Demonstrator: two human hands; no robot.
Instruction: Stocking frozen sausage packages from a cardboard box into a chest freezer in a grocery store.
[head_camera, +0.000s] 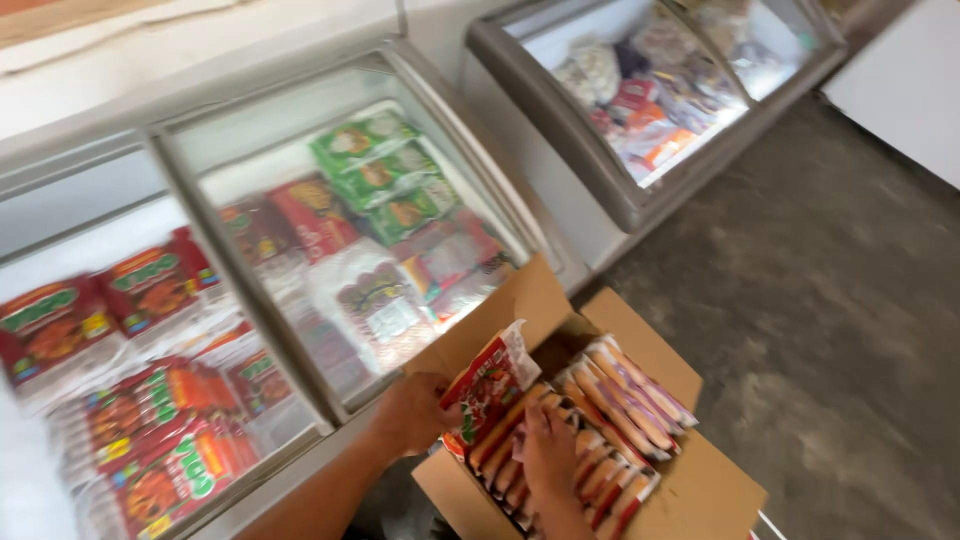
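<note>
An open cardboard box (700, 480) sits at the bottom of the view, against the front wall of a chest freezer (300, 120), its flaps folded outward. It is packed with rows of flat packets (620, 400) in red, orange and white wrappers, standing on edge and leaning toward the right side. The left hand (410, 412) has its grip closed on one red packet (490, 385), lifted clear of the rows at the box's left edge and tilted up toward the freezer. The right hand (548, 448) rests on the packed rows near the box's front; its fingers are curled over the packets, but whether they clamp one cannot be told.

The freezer holds red packs on the left under an open section, and green and red packs further right beneath a sliding glass lid (340, 200). A second freezer (600, 170) stands beyond, along the concrete floor (820, 280), filled with mixed bags.

The whole view is motion-blurred, so pack designs are unreadable. Glare on the glass veils the middle packs. The box's near corner and both forearms are cut off by the lower edge.
</note>
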